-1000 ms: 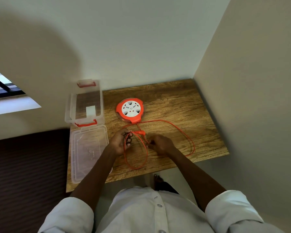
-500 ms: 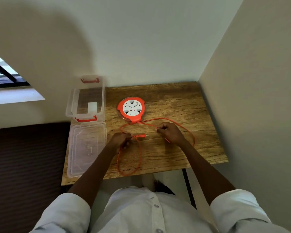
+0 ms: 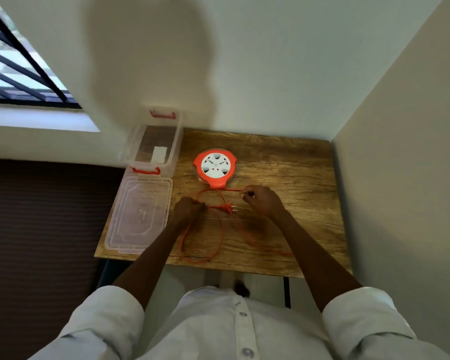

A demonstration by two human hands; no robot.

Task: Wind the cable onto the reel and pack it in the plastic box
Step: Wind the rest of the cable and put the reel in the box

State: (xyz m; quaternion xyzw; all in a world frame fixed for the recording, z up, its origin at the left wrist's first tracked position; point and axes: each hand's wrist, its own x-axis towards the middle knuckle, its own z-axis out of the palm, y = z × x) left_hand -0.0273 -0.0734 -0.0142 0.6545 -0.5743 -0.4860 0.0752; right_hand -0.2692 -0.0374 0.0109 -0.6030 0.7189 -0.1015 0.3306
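An orange and white cable reel (image 3: 215,167) lies flat on the wooden table (image 3: 283,172), toward the back. Its thin orange cable (image 3: 220,232) runs out from the reel's front and lies in loose loops that reach the table's front edge. My left hand (image 3: 187,209) grips a bunch of cable loops just left of the plug (image 3: 227,207), which lies on the table. My right hand (image 3: 260,200) pinches a strand of cable in front of the reel. The clear plastic box (image 3: 155,141) with red latches stands open at the back left.
The box's clear lid (image 3: 140,214) lies flat on the table's left side, in front of the box. White walls close in behind and on the right. A barred window (image 3: 16,74) is at the upper left. The table's front edge is near my body.
My right hand has moved up and away from me toward the reel, drawing a strand with it. My left hand keeps its grip on the loops. The camera has tilted upward.
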